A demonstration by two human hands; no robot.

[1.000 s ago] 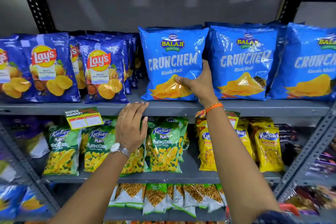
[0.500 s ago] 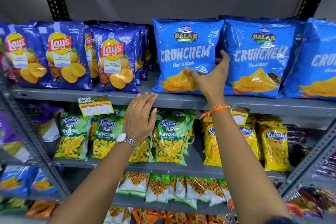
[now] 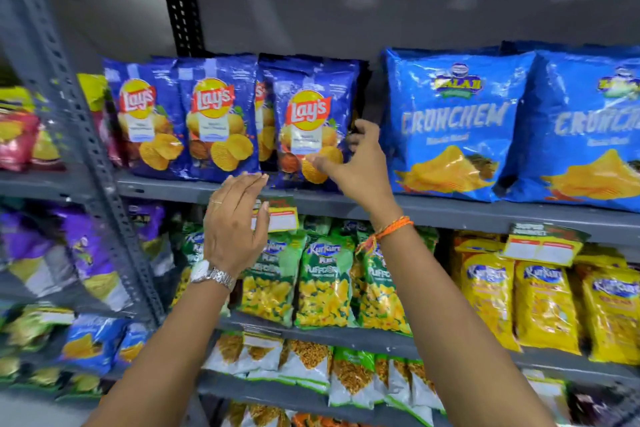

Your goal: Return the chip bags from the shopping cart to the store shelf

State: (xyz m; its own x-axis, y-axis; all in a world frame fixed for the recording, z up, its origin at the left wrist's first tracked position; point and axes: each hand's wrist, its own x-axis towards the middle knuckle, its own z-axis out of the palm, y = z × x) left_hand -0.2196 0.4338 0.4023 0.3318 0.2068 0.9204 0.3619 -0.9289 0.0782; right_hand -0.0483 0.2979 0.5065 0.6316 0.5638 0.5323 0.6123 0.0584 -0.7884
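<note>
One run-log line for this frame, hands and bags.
left hand: open, empty | right hand: open, at rightmost Lay's bag | Crunchem bag: upright on shelf

on the grey metal top shelf (image 3: 311, 199), four dark blue lay's crisp bags (image 3: 221, 125) face front and two bright blue crunchem bags (image 3: 450, 121) stand to their right; below that shelf hang three green kurkure puffcorn packs (image 3: 323, 284) and three yellow kurkure packs (image 3: 543, 305); two bare hands show.

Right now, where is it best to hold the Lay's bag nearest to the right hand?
Probably its right side edge, from the right: that Lay's bag stands upright with a gap toward the Crunchem bag, and the right hand is open there.
</note>
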